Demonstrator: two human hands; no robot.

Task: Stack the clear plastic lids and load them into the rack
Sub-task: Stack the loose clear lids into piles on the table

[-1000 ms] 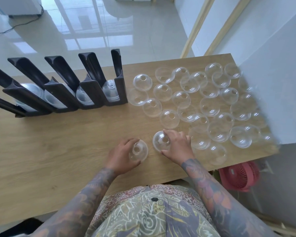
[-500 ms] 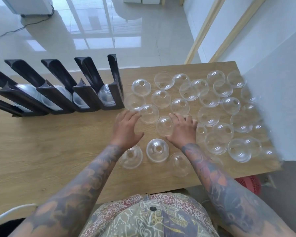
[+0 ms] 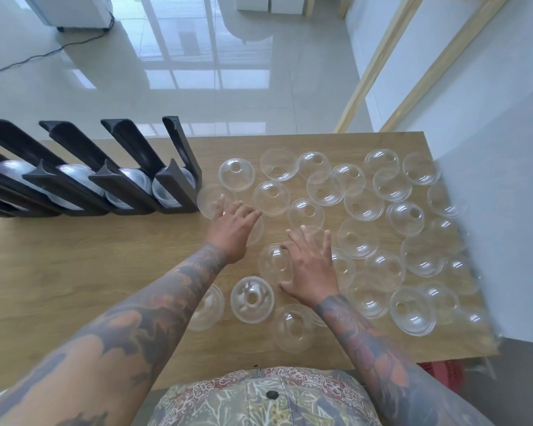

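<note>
Lids [image 3: 251,299], clear domed plastic with a centre hole: roughly thirty loose pieces are spread over the right half of the wooden table [image 3: 59,272], several overlapping; the exact count cannot be told at the blurred right edge. Three are set apart nearest the person. Rack [image 3: 173,186], black, stands at far left; four slanted channels are seen in full, each loaded with stacked lids at its lower end, with further channels cut off by the frame. Left hand [image 3: 233,230] is spread flat, fingers wide, over lids just right of the rack. Right hand [image 3: 310,269] is likewise spread wide, resting against one lid [image 3: 273,262]; nothing is gripped. Bare table is found at near left. Lids are crowded up to the table's right edge.
</note>
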